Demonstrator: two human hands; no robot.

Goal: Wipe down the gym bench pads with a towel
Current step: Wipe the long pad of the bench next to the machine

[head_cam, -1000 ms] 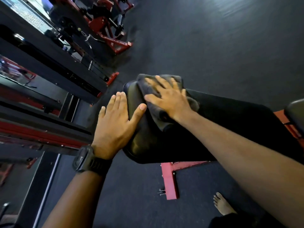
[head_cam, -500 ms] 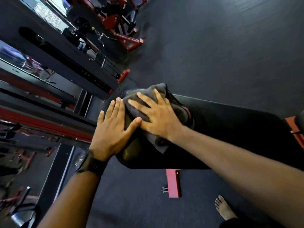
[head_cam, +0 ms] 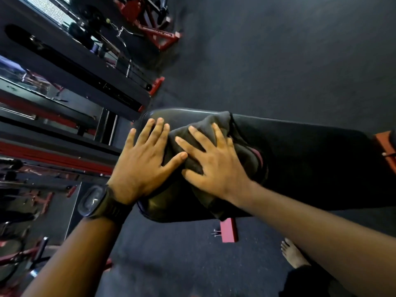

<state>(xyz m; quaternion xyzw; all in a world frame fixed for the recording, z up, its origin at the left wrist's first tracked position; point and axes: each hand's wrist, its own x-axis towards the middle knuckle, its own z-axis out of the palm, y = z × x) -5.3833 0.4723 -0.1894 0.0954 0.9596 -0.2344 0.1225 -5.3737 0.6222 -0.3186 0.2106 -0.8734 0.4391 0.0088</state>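
Note:
A long black bench pad (head_cam: pixel 310 166) runs from the middle of the view to the right edge. A dark grey towel (head_cam: pixel 216 127) lies bunched on its left end. My right hand (head_cam: pixel 212 166) presses flat on the towel with the fingers spread. Just left of it, my left hand (head_cam: pixel 143 166) rests flat on the pad's rounded end, fingers apart, its thumb touching the towel. A black watch (head_cam: pixel 94 200) sits on my left wrist.
The bench's red foot (head_cam: pixel 229 230) stands on the dark rubber floor below the pad, my bare foot (head_cam: pixel 293 254) beside it. A black and red machine frame (head_cam: pixel 70 86) fills the left. Another red machine (head_cam: pixel 158 33) stands further back.
My right hand has slid the towel along the pad's end, first toward the left hand, then back a little rightward. The left hand stayed braced on the pad end. The view shifted.

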